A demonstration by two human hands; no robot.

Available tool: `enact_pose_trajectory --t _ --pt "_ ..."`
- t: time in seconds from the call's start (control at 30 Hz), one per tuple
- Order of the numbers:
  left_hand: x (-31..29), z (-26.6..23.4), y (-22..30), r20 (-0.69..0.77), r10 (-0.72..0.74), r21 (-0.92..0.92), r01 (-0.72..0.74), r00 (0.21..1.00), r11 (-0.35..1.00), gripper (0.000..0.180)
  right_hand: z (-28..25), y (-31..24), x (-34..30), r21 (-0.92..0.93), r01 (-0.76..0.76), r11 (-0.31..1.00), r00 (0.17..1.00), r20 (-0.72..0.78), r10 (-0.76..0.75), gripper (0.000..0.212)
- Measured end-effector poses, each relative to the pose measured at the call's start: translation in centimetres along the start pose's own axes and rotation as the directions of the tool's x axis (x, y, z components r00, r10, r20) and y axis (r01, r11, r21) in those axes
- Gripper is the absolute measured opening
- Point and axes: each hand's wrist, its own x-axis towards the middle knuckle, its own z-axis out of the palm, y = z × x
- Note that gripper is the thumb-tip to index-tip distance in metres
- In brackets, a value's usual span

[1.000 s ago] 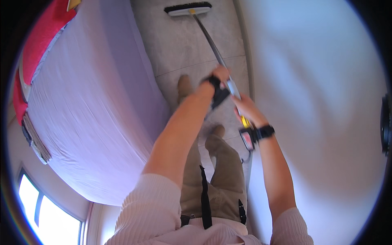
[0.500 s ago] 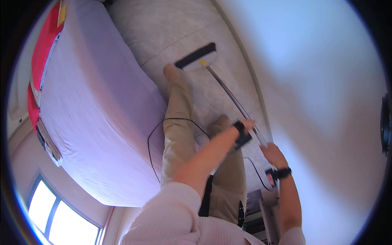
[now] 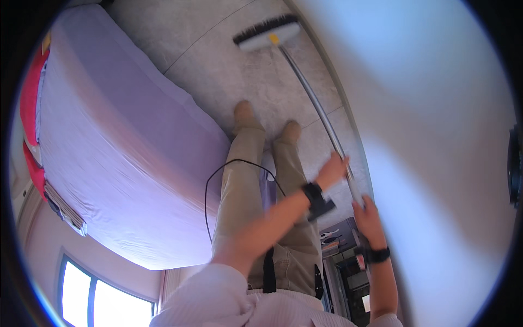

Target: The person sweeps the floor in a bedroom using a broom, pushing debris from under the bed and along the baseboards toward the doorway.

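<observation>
A bed (image 3: 147, 163) fills the left and a wall (image 3: 436, 163) the right, with floor (image 3: 201, 71) between; a broom (image 3: 313, 98) reaches from the far floor toward near right, the left hand (image 3: 331, 173) farther along it than the right hand (image 3: 370, 222); a window (image 3: 111, 297) sits near left.

Left forearm (image 3: 272, 224) slanting rightward, left hand (image 3: 332, 171) curled, right hand (image 3: 369, 222) curled
</observation>
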Motion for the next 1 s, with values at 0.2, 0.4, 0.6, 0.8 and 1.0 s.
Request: enact_pose_trajectory --t 0.2,0.4,0.6,0.8,1.0 --pt "9.9 -18.2 14.2 0.265 0.125 0.536 -0.253 0.956 0.805 0.035 1.6 -12.3 14.6 0.074 0.221 0.972 0.968 -0.138 -0.209 0.031" --pt "10.8 -15.1 12.9 0.097 0.064 0.828 -0.116 0.993 0.548 0.015 2.8 -10.6 15.0 0.057 0.113 0.992 0.993 0.037 -0.115 0.034" --pt "3.5 -1.1 -9.3 0.270 -0.167 0.599 -0.030 0.948 0.800 0.042 10.8 8.1 0.9 -0.040 0.095 0.995 0.994 -0.045 -0.097 0.041" --pt "-15.3 21.4 -22.5 0.389 -0.405 0.374 0.260 0.828 0.890 0.061 7.0 19.5 -21.0 -0.069 -0.213 0.975 0.967 0.128 0.220 0.039" --pt "-24.8 31.4 -15.4 0.589 -0.484 -0.125 0.665 0.647 0.736 0.043 -1.9 22.5 -30.2 -0.151 -0.315 0.937 0.941 0.077 0.329 0.036"
